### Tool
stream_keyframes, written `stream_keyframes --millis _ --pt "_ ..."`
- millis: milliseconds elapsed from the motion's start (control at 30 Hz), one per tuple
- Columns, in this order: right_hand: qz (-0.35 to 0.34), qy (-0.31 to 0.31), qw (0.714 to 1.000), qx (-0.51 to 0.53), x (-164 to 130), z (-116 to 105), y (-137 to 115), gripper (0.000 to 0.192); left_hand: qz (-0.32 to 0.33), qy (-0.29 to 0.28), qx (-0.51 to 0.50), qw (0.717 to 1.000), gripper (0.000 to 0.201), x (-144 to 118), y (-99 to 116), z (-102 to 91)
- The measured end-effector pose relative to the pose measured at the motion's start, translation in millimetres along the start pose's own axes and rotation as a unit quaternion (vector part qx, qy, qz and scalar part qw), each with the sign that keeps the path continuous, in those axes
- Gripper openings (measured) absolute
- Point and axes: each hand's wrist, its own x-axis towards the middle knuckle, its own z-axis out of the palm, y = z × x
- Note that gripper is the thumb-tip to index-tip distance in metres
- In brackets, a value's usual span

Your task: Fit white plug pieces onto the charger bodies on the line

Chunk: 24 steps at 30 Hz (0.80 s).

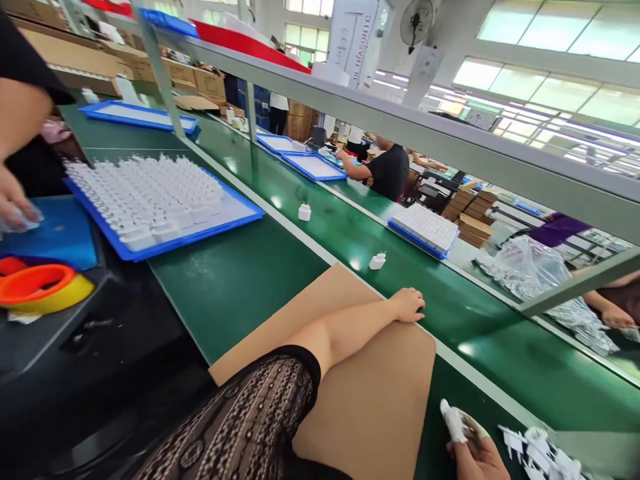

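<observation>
My left hand (pixel 407 305) rests on the far edge of a brown cardboard sheet (pixel 375 387), fingers loosely bent over the rail beside the green conveyor belt (pixel 340 233); nothing shows in it. At the lower right, my right hand (pixel 473 440) has white coverings on its fingertips. Its thumb and finger look apart, and I see nothing between them. Right of it lies a pile of small white plastic parts (pixel 543 457). Two white plug adapters stand on the belt, a nearer adapter (pixel 377 261) and a farther adapter (pixel 305 212).
A blue-rimmed tray (pixel 240 212) holds many white adapters at left. Beside it are a co-worker's hand (pixel 15 200) and orange-yellow tape rolls (pixel 45 287). Across the belt stand another loaded tray (pixel 425 227) and a bag of parts (pixel 540 267). A metal shelf beam (pixel 380 113) crosses overhead.
</observation>
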Motion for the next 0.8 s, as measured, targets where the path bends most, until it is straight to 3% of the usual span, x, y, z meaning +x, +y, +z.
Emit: stream_keyframes --millis 100,267,500,800 --pt "-0.042 0.016 0.999 -0.03 -13.8 2.8 -13.9 0.065 -0.002 0.005 -0.011 1.0 0.032 -2.2 2.4 -1.3" --pt "-0.128 0.001 0.991 0.03 -33.9 15.0 -30.6 0.056 -0.002 0.016 -0.031 0.999 0.03 -10.2 5.5 0.7" --pt "-0.125 0.0 0.99 0.061 -39.8 25.8 -26.0 0.05 0.001 0.02 -0.04 0.999 0.03 -13.9 -0.5 9.1" --pt "-0.11 -0.011 0.994 -0.02 -42.8 29.7 -20.4 0.037 0.003 0.027 -0.019 0.999 0.04 -15.7 -10.2 18.2"
